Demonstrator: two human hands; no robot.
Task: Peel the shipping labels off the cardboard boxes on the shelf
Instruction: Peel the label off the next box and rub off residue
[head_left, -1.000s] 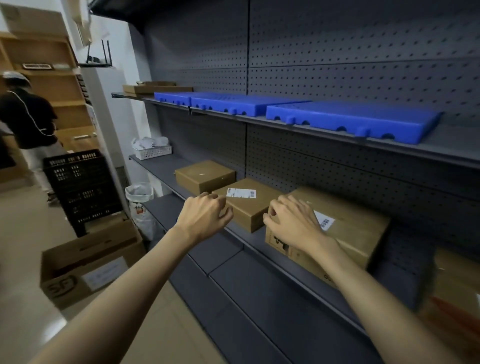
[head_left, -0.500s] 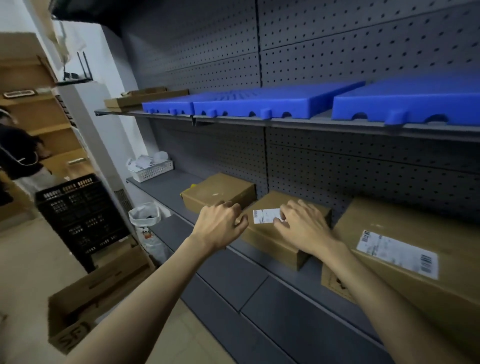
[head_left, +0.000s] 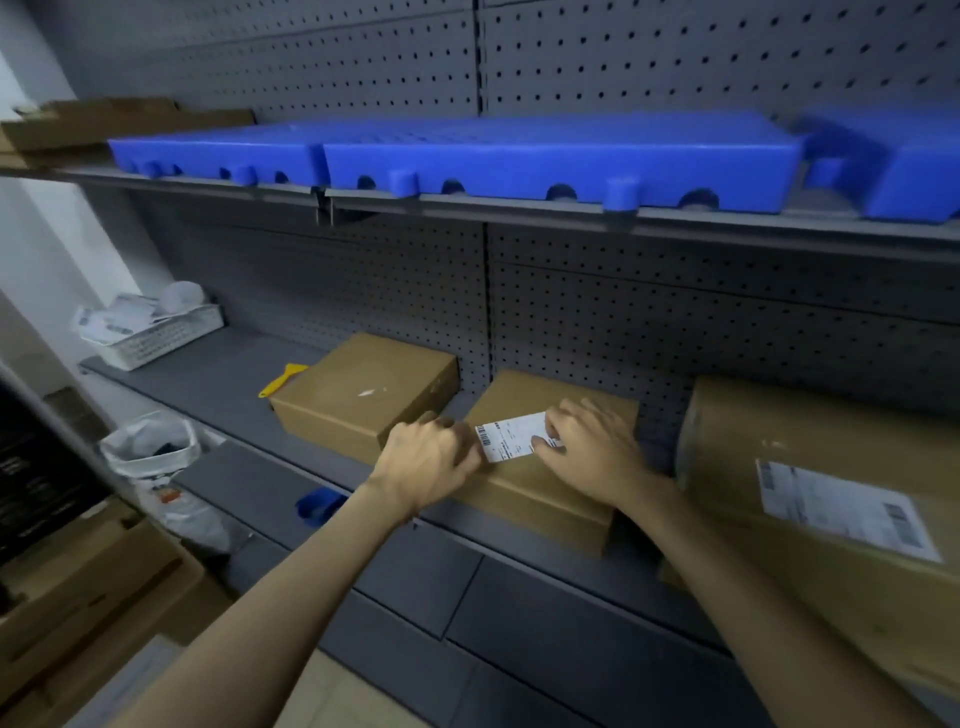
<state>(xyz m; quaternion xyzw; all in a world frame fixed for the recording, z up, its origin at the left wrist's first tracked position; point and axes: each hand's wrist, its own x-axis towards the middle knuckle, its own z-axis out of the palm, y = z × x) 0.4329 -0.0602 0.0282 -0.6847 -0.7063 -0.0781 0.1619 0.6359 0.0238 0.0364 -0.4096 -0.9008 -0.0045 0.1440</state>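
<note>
Two hands on one box, both mine. Left hand (head_left: 431, 457) is curled at the near left corner of the middle box (head_left: 550, 483), knuckles bunched against the left edge of its label (head_left: 514, 436); can't tell if the fingertips have a corner pinched or are just picking at it. Right hand (head_left: 592, 447) lies on the box top with fingers bent, tips pressing the label's right end, looks like it is bracing box and paper. Label is white, rectangular, barcode along the left side, printed lines across, stuck flat as far as I can see, no lifted corner visible.

Progress, my guess: early to middle. Left box (head_left: 363, 400), further back on the same grey shelf (head_left: 228, 374), shows bare brown top with only a small white scrap, so that one reads as already peeled. Middle box in hand now, peel not started or barely. Big box (head_left: 810, 519) on the right has its full white label (head_left: 841, 509), untouched. So one done, one in work, at least one left.

Yellow scraper (head_left: 283, 379) lies behind the left box, not in use. White basket (head_left: 156, 338) of papers at the shelf's far end. Blue pallets (head_left: 519, 161) on the shelf above.
</note>
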